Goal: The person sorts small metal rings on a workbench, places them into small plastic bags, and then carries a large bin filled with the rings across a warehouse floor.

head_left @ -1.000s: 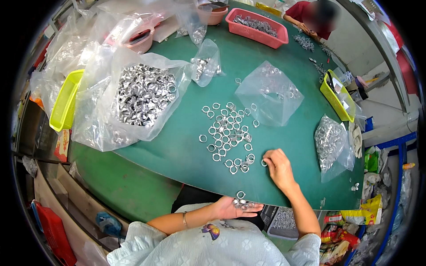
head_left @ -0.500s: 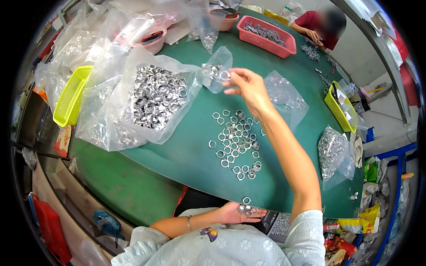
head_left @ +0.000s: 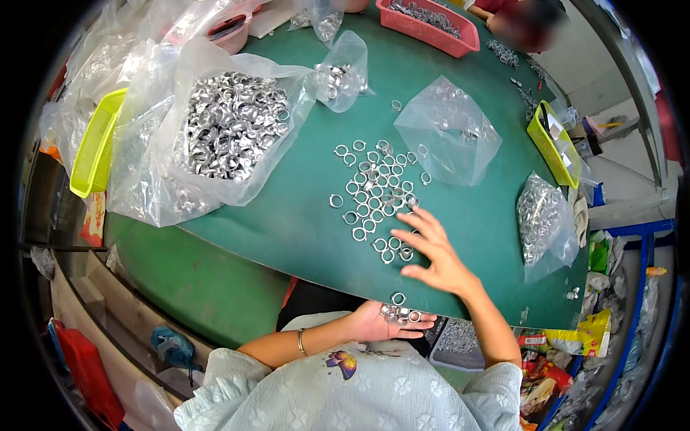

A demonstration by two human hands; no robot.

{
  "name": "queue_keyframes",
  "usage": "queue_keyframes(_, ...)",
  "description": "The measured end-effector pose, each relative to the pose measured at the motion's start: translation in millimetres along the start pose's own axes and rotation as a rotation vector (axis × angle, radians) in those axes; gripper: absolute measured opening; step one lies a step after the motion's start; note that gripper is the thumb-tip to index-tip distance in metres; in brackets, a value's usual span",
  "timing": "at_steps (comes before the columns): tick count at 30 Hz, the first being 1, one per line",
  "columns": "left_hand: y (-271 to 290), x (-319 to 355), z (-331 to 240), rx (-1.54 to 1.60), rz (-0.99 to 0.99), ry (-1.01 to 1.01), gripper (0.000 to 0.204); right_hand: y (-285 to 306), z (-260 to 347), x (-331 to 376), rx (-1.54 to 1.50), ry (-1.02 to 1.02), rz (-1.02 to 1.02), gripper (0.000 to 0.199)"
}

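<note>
My left hand [head_left: 370, 322] lies palm up at the table's front edge, fingers stretched out, with several silvery metal rings [head_left: 397, 314] resting on its palm and fingers. One more ring [head_left: 398, 298] lies on the table edge just beyond it. Fingers spread and with nothing visible in them, my right hand [head_left: 438, 257] hovers at the near right side of a loose spread of metal rings [head_left: 374, 188]; it covers a few of them. Beyond the spread sits a small clear bag [head_left: 343, 75] with rings inside.
A large open plastic bag [head_left: 237, 129] full of rings stands left on the green table [head_left: 287, 237]. A flat clear bag [head_left: 449, 136], a filled bag [head_left: 539, 223] and a yellow-green basket [head_left: 553, 147] are to the right. At the back are a pink tray [head_left: 431, 32] and another person [head_left: 528, 21].
My right hand has come back from the small far bag to the near side of the loose rings; the ring it pinched is gone from it. My left hand stays palm up with its rings.
</note>
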State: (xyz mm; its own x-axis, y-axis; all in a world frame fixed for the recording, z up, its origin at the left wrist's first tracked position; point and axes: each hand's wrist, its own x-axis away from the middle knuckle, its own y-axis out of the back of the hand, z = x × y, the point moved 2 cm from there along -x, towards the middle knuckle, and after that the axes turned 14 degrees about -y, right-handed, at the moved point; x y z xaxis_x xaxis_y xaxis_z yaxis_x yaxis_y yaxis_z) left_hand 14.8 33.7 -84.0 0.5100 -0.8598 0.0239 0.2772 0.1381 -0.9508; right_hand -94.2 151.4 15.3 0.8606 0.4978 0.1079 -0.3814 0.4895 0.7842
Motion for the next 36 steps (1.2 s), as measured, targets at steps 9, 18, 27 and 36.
queue_keyframes(9,-9.9,8.9,-5.9,-0.007,-0.018,-0.102,0.055,-26.2,15.1,60.7,-0.107,0.056,0.035,0.037)
queue_keyframes(18,-2.6,14.6,-4.4,0.005,-0.128,-0.169,0.038,-38.5,30.7,88.5,-0.323,0.135,-0.003,0.04)
queue_keyframes(27,17.4,22.1,-8.2,-0.072,-0.205,-0.142,0.033,-50.2,35.4,87.1,-0.348,0.188,0.102,0.028)
queue_keyframes(36,13.1,32.1,-8.8,-0.295,-0.446,-0.208,0.028,-26.8,26.4,74.1,-0.411,-0.02,-0.312,0.017)
